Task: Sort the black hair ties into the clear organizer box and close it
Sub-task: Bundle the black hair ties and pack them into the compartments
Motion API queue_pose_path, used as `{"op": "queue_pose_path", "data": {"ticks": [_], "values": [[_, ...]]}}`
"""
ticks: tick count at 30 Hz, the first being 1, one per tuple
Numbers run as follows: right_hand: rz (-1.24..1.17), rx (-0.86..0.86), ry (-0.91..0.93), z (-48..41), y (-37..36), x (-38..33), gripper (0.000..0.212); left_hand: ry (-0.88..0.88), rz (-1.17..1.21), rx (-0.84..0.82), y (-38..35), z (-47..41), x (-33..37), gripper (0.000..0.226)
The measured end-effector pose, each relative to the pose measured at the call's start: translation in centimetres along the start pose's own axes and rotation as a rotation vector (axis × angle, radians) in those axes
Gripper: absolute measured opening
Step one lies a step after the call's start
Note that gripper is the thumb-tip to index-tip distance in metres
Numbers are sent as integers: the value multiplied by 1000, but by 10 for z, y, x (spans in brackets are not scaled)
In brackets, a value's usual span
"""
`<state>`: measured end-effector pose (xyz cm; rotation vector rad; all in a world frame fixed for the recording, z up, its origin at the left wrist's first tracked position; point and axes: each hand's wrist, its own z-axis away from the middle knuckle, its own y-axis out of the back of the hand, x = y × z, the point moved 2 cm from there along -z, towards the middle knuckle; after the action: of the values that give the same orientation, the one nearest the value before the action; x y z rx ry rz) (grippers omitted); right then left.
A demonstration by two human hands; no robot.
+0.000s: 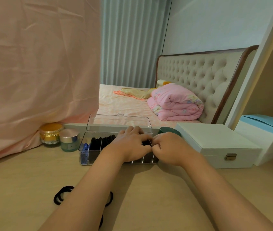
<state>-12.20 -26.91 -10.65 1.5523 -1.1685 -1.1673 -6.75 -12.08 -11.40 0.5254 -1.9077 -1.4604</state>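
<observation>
Where the tabletop (15,180) shows at lower left, loose black hair ties (62,195) lie partly under the left forearm. At centre, the clear organizer box (89,157) stands with its lid (119,122) raised upright; stored ties (99,141) fill its middle compartments. The left hand (132,145) and right hand (170,147) meet over its right compartments, fingers curled; whether either pinches a tie cannot be determined. A white latched case (215,145) sits right.

left hand (132,147) + right hand (170,149) block right end of organizer box (85,161), grip unclear tbh. loose hair ties (60,195) half under forearm. green round thing (165,130) mostly hidden behind hands.
</observation>
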Motion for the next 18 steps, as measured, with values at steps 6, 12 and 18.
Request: {"op": "queue_pose_path", "data": {"ticks": [6,12,18], "values": [[-259,248,-34,7,12,12,32,2,-57,15,-1,0,4,53],[-131,205,8,16,13,15,41,5,-44,-8,-1,-2,1,57],[110,53,66,13,2,2,49,17,-19,-14,1,-2,1,63]]}}
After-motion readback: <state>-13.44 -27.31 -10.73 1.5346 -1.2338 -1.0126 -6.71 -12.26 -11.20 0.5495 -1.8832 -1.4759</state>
